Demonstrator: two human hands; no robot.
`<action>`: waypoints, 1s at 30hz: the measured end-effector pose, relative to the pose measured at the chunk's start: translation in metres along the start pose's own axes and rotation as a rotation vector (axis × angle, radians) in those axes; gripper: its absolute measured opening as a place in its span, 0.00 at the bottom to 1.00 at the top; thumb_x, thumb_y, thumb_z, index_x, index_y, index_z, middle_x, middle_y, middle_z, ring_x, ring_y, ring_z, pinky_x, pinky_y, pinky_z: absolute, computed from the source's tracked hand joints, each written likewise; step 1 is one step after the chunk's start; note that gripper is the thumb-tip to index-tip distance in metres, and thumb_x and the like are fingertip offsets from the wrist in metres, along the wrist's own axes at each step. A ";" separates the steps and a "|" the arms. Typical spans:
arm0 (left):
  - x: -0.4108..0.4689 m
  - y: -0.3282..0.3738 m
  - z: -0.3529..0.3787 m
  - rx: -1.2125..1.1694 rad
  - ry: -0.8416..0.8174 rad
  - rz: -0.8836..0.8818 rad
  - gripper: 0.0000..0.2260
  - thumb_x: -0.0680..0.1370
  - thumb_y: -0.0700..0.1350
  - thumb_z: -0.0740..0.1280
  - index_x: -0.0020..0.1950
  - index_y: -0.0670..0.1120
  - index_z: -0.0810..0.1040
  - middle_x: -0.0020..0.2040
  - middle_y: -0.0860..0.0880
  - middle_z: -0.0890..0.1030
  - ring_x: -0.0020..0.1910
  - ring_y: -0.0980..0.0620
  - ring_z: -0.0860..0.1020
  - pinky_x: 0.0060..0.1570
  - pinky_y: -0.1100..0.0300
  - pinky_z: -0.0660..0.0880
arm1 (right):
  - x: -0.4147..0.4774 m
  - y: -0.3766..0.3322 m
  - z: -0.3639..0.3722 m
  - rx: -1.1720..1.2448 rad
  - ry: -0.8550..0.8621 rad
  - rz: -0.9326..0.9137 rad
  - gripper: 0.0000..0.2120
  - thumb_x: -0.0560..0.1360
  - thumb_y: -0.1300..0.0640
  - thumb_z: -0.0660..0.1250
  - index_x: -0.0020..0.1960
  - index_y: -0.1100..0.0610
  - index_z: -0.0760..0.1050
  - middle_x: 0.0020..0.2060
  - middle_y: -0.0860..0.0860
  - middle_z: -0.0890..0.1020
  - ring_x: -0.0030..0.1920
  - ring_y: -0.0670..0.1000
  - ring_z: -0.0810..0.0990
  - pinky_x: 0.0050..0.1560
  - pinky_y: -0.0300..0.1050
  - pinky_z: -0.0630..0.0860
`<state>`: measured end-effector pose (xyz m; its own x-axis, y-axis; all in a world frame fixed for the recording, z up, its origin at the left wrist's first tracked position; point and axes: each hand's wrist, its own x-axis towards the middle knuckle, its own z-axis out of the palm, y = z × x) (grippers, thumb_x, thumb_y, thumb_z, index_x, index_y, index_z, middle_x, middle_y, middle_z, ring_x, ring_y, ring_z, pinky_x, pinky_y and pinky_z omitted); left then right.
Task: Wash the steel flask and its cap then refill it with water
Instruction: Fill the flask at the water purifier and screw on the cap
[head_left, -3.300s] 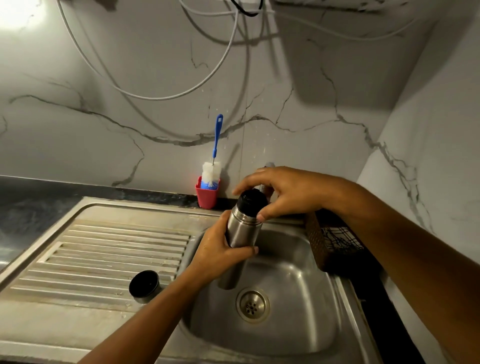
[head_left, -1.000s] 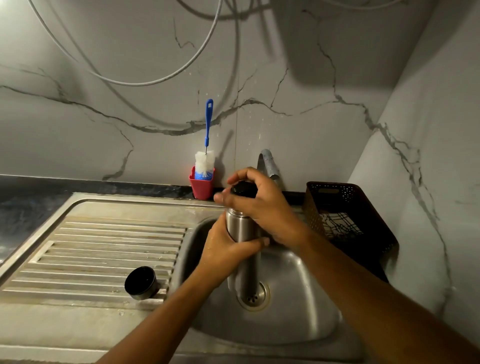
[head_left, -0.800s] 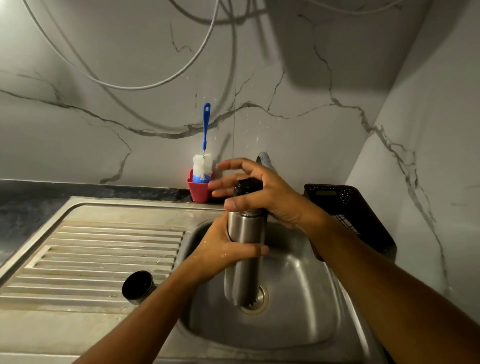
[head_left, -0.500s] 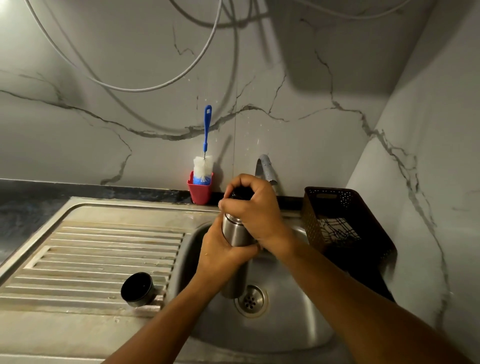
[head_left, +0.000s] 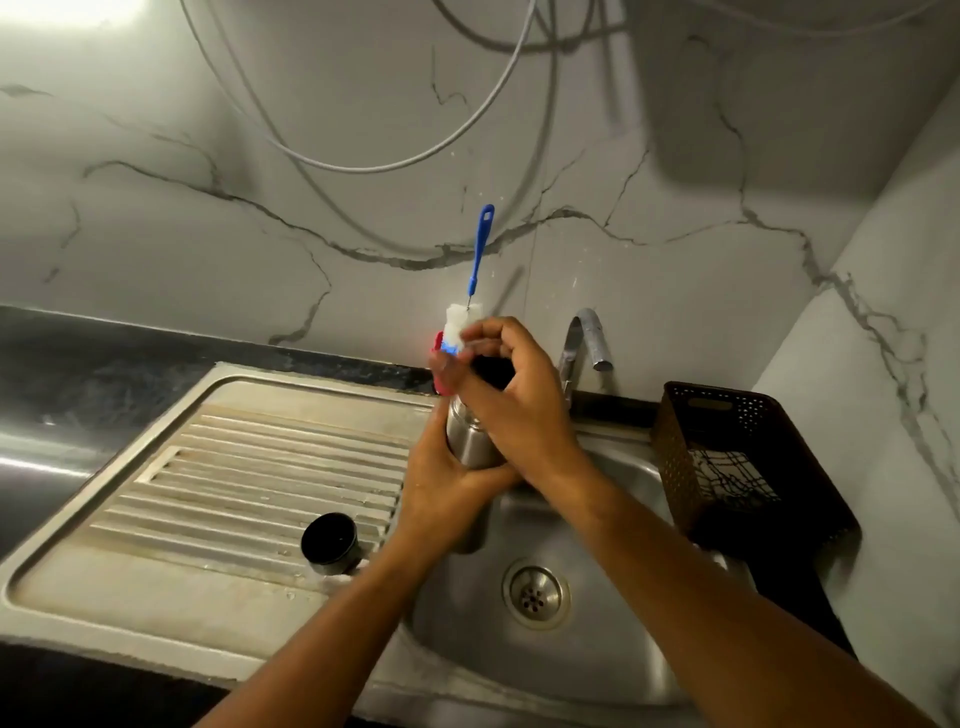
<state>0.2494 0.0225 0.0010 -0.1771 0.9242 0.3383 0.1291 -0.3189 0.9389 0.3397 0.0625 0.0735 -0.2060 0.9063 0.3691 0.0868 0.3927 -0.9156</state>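
Note:
I hold the steel flask (head_left: 470, 441) upright over the sink basin (head_left: 613, 519). My left hand (head_left: 441, 483) grips the flask's body from the left. My right hand (head_left: 514, 395) curls over its top and grips the black stopper (head_left: 491, 371), which shows dark between the fingers. The flask's lower part (head_left: 470, 535) dips behind my left wrist. A black round cap (head_left: 331, 543) lies on its side on the ribbed drainboard (head_left: 234, 478), left of my left forearm.
A curved tap (head_left: 584, 343) stands just right of my hands, with no water visibly running. A blue-handled bottle brush (head_left: 478, 260) stands in a red holder (head_left: 439, 364) behind them. A brown perforated basket (head_left: 737, 467) sits at the sink's right rim. The drain (head_left: 535, 597) lies below.
My right hand has kept shifting its grip around the stopper on top of the flask. The flask stays upright over the basin in my left hand; the cap on the drainboard has not moved.

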 end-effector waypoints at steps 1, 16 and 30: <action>0.004 0.000 -0.010 -0.001 -0.013 -0.008 0.34 0.68 0.45 0.83 0.71 0.53 0.73 0.59 0.57 0.84 0.58 0.55 0.84 0.55 0.60 0.82 | 0.002 -0.004 0.002 0.065 -0.036 0.019 0.21 0.73 0.40 0.73 0.61 0.50 0.76 0.52 0.45 0.84 0.54 0.43 0.83 0.55 0.37 0.81; 0.007 -0.003 -0.173 0.169 0.454 -0.162 0.28 0.65 0.47 0.84 0.57 0.61 0.73 0.54 0.55 0.82 0.50 0.61 0.81 0.48 0.63 0.76 | -0.035 0.121 0.111 -0.534 -0.758 0.270 0.37 0.73 0.43 0.77 0.76 0.50 0.66 0.69 0.53 0.75 0.67 0.54 0.76 0.68 0.55 0.75; -0.022 -0.018 -0.178 0.147 0.428 -0.268 0.33 0.61 0.54 0.82 0.63 0.54 0.75 0.55 0.53 0.82 0.53 0.56 0.82 0.49 0.62 0.76 | -0.034 0.142 0.121 -0.360 -0.494 0.288 0.34 0.66 0.52 0.82 0.69 0.50 0.73 0.63 0.51 0.74 0.62 0.51 0.76 0.63 0.42 0.75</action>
<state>0.0770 -0.0297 -0.0122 -0.6019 0.7907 0.1114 0.1549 -0.0212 0.9877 0.2412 0.0690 -0.0885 -0.5404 0.8379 -0.0765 0.5069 0.2516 -0.8245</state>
